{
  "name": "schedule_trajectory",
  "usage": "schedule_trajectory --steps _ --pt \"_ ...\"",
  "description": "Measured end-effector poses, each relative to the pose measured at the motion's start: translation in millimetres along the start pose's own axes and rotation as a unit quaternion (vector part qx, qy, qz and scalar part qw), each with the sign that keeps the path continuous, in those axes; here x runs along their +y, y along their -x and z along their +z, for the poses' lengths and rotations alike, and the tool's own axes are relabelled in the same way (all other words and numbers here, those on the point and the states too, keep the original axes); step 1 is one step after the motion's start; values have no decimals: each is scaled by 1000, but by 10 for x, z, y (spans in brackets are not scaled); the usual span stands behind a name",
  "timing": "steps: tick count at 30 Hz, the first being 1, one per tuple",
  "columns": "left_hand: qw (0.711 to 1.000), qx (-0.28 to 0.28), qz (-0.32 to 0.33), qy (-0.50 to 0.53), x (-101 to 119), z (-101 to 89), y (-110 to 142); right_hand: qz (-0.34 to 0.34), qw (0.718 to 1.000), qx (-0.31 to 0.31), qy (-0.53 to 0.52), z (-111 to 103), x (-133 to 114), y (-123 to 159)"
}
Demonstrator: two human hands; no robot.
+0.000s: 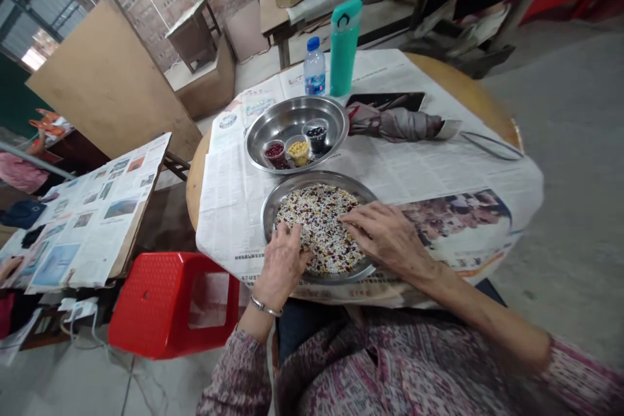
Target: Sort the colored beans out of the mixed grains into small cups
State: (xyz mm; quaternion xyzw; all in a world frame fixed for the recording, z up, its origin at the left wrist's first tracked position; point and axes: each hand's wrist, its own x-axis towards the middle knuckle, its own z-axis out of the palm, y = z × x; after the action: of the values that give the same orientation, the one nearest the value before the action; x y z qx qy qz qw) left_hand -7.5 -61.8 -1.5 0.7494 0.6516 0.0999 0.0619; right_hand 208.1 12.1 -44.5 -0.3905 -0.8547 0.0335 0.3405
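Note:
A steel basin [270, 203] in front of me holds a spread mix of white grains with dark red, yellow and black beans [319, 224]. Over its left side rests my left hand [283, 257], fingers bent and apart, the tips touching the mix. My right hand [385, 234] reaches in from the right, its thumb and fingertips drawn together at the mix. Whatever is between them is too small to make out. Behind stands a second steel basin [292, 114] with three clear cups: red beans [275, 155], yellow beans [298, 151] and black beans [317, 136].
Newspaper [380, 169] covers the round table [487, 104]. A water bottle [314, 68], a green bottle [345, 49] and a folded umbrella [400, 122] stand or lie toward the back. A red stool [151, 302] is at left, beside another newspaper-covered table [102, 208]. Another person's sleeve [22, 172] shows far left.

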Motion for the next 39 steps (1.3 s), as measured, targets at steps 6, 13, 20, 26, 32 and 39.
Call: schedule_trajectory --steps 6,13,20,26,32,39 --pt "991 -28 84 95 189 139 -251 75 987 120 -82 92 -43 76" --pt "992 99 38 61 140 173 -676 125 976 135 -117 95 24 80" --pt "995 86 4 52 78 274 -887 125 977 114 -130 200 88 124" --pt "979 -16 156 133 310 205 -592 129 976 111 -134 196 87 127" --pt "964 -77 235 103 301 36 -227 20 976 162 -141 106 24 86" --pt "988 -26 147 33 -31 15 -461 -27 983 112 -145 41 -19 47"
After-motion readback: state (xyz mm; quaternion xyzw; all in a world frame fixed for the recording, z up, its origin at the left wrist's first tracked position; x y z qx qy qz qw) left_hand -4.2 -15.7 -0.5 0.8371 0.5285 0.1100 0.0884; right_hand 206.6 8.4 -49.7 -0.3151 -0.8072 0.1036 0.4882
